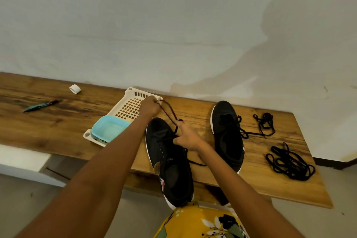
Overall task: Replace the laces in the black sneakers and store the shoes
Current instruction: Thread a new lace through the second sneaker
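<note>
A black sneaker (168, 158) lies lengthwise at the table's front edge, its heel past the edge. My left hand (149, 105) pinches the end of a black lace (169, 112) and holds it taut, up and away from the shoe. My right hand (186, 136) rests on the shoe's eyelet area with fingers curled, pinching the same lace where it leaves the shoe. A second black sneaker (228, 135) lies to the right, with a lace hanging loosely out of it. Two loose black laces lie further right, one small bundle (264, 121) and one larger pile (289, 162).
A white perforated basket (127, 106) with a light blue container (108, 128) in it sits left of the shoe, under my left forearm. A pen (41, 105) and a white tape roll (75, 89) lie far left on the wooden table (260, 183). A wall stands behind.
</note>
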